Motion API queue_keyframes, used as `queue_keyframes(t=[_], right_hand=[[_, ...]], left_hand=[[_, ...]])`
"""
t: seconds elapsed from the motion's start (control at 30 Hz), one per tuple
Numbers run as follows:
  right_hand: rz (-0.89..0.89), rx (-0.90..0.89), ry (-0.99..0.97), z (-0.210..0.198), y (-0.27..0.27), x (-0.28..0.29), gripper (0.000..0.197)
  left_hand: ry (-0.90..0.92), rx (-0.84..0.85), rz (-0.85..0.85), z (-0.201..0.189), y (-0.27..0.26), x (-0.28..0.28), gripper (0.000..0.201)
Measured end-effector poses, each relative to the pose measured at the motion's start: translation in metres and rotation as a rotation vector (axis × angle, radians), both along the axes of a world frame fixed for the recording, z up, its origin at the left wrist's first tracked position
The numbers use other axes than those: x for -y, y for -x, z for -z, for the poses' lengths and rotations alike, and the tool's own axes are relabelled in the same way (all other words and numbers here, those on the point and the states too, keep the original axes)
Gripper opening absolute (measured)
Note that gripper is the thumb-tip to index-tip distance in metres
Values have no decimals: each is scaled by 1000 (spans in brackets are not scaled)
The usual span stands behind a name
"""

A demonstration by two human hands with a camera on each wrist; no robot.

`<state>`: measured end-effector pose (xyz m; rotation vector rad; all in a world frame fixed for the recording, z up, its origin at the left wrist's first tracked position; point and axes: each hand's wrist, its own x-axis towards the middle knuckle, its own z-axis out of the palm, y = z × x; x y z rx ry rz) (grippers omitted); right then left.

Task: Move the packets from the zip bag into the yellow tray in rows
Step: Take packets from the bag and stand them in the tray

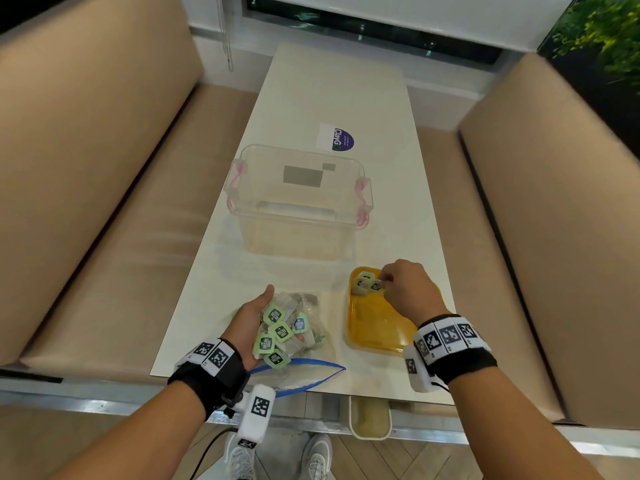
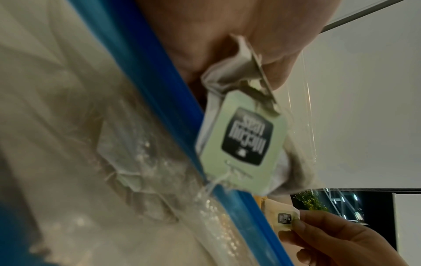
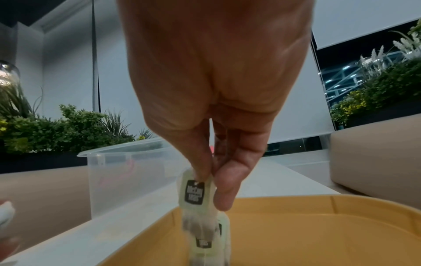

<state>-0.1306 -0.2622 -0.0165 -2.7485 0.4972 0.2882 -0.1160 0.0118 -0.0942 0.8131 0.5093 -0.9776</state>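
Note:
My left hand lies palm up over the clear zip bag with the blue zip and holds a bunch of tea packets with green tags. The left wrist view shows a finger pressing one such packet beside the blue zip of the zip bag. My right hand pinches a single packet by its tag over the far left corner of the yellow tray. In the right wrist view that packet hangs above the tray. Two packets lie in that corner.
A clear plastic box with pink latches stands on the white table behind the tray and bag. A sticker is farther back. Beige benches flank the table. A small white bin sits below the front edge.

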Motion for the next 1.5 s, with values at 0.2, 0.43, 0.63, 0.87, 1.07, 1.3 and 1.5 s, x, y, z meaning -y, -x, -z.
queue_keyframes(t=[0.2,0.43,0.63,0.87,1.07,1.3,1.5], right_hand=[[-29,-32,-62,6,4,-2,23],[-23,-85,-40,23,-9,-10,27],[-26,-64,-23,26,-14,-14,29],[-22,-25,-45,34,-13,-14,28],[1,37,-54,39,-14,-10,21],[-78,318,-169,12,-5,-38,18],[-555,194,-299,-1,-4,-111,30]], left_hand=[[25,-19,-3,1,-1,0,61],[16,-14,-18,4,-1,0,60],[20,-11,-11,6,-2,-4,62],[5,2,-3,7,-3,-3,61],[-9,17,6,5,-1,-4,62],[6,5,-9,-4,1,-4,72],[34,-15,-104,-5,1,0,74]])
